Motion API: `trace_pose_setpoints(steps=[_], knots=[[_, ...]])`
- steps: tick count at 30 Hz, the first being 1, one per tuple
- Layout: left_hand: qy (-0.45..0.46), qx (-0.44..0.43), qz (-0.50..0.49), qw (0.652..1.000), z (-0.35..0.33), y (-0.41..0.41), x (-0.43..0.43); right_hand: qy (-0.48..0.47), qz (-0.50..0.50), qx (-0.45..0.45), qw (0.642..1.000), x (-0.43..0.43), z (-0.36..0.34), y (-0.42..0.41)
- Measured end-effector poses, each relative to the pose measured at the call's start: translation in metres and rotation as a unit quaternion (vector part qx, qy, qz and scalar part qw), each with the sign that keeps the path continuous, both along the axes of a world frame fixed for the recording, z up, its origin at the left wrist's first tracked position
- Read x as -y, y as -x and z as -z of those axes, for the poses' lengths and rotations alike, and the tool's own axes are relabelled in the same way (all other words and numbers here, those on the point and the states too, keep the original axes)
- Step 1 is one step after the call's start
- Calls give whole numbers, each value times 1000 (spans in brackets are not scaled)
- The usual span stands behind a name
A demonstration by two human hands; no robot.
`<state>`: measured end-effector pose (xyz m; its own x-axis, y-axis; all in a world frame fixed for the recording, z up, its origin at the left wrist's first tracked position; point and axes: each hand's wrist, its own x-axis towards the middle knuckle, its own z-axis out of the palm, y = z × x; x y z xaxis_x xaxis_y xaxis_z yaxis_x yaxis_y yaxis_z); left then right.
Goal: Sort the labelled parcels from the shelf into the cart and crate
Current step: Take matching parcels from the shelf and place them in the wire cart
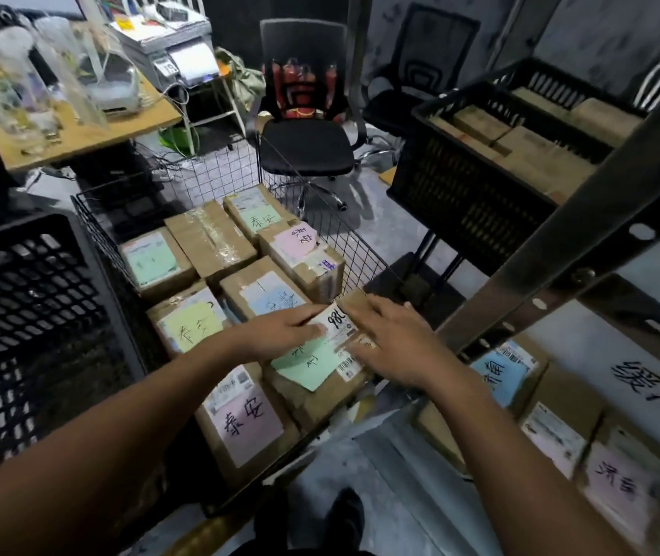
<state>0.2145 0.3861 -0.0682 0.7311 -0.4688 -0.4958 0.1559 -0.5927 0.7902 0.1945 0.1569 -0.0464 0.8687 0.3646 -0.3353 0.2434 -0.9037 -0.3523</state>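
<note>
A green-labelled parcel point(312, 369) was pressed in the wire cart point(208, 174) by the left hand point(280, 329) and right hand point(394, 347). Fingers were laid spread and flat, apparently pinching nothing.

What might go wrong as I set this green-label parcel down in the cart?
The green-label parcel looks perched on other boxes by the right rim of the wire cart, so it might slide over. The left hand and right hand only rest flat on it, not gripping. It may hide labels beneath.

Parcels point(208, 238) fill the wire cart point(361, 250), open above, with the shelf post point(561, 250) close at right.
</note>
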Motion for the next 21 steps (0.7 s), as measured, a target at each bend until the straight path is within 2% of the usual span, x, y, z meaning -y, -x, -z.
trace_pose_setpoints(steps=[3,7,10,13,16,18,21], knots=[[-16,-11,16,1000,7,-3,-9,78,-14,-20,997,-15,3,-8],[-74,-13,18,997,17,-7,-27,79,-20,-92,992,-31,6,-23],[-109,61,92,988,25,-9,-38,80,-25,-159,984,-39,11,-32],[-97,124,114,981,25,-18,-49,69,-16,-195,978,-42,14,-35],[-91,68,147,983,26,-23,-60,53,2,-205,977,-40,15,-34],[-107,74,202,971,28,-20,-59,57,6,-197,979,-39,15,-34],[-101,65,205,971,33,-16,-58,58,8,-187,981,-38,14,-32]])
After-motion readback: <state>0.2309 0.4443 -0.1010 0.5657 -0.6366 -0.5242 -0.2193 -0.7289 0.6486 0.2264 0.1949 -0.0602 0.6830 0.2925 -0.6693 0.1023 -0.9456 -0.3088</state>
